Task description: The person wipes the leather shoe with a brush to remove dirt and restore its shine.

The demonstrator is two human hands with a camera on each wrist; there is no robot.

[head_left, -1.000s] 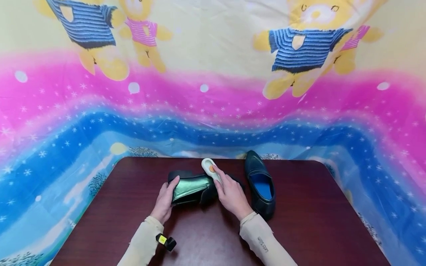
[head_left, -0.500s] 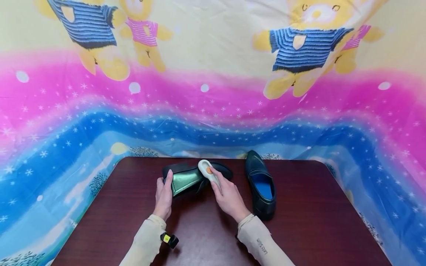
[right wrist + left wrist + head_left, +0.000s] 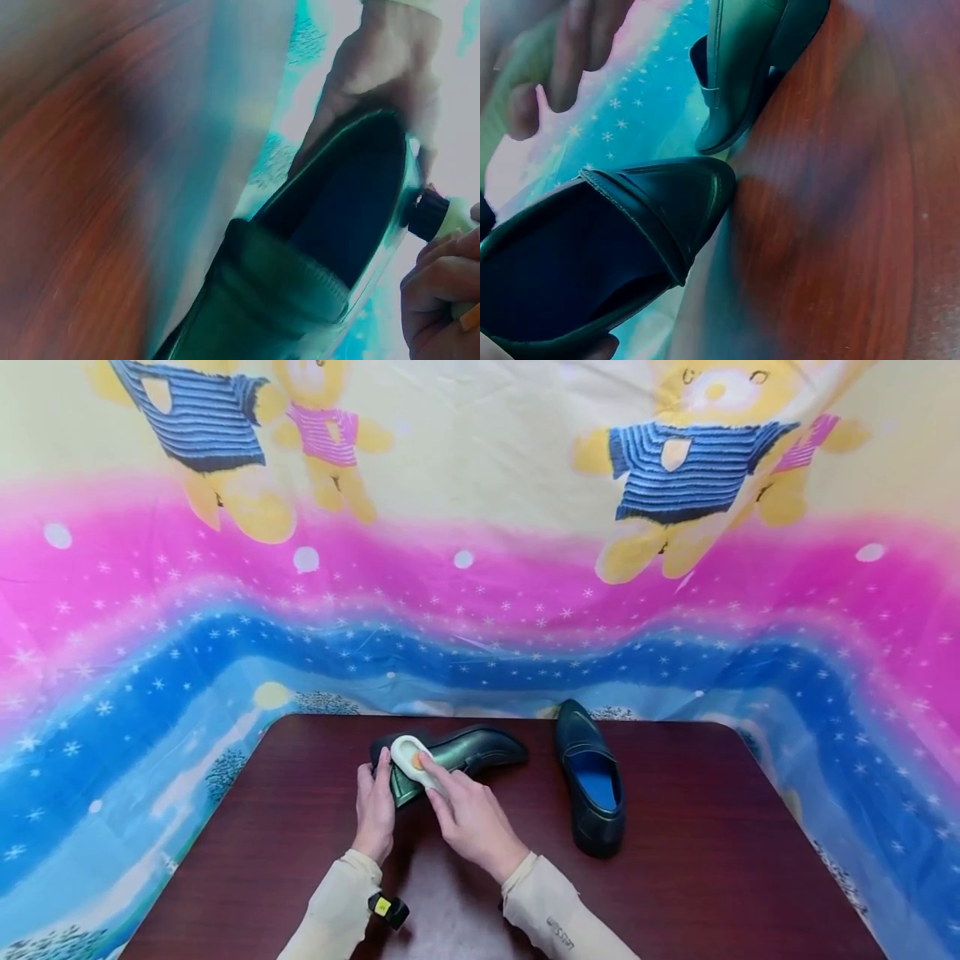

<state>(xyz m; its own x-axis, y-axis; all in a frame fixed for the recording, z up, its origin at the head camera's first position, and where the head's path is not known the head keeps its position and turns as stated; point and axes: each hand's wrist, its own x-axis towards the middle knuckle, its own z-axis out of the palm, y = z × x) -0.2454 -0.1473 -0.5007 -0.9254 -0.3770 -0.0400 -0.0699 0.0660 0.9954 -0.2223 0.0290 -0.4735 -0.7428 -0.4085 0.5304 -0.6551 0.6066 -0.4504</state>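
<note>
My left hand point(image 3: 373, 810) grips a dark green leather loafer point(image 3: 483, 747) by its heel end. The loafer is tipped on its side, toe pointing right, above the table in the head view; its dark insole shows in the right wrist view. Held in my right hand point(image 3: 477, 823) is a shoe brush point(image 3: 407, 752) with a pale handle and an orange spot. The brush's dark head point(image 3: 429, 214) touches the loafer's side near the heel. A second dark green loafer point(image 3: 588, 739) with a blue insole stands upright to the right, toe away from me.
Dark red-brown wooden table point(image 3: 697, 827) with a rounded back edge. Behind and beside it hangs a bright cloth point(image 3: 480, 585) printed with bears and snowflakes. A black device with a yellow label point(image 3: 387, 909) sits on my left wrist.
My right hand has slid the brush leftward along the loafer, from its middle to the heel. The held loafer has moved slightly left and tilted. The second loafer has stayed put.
</note>
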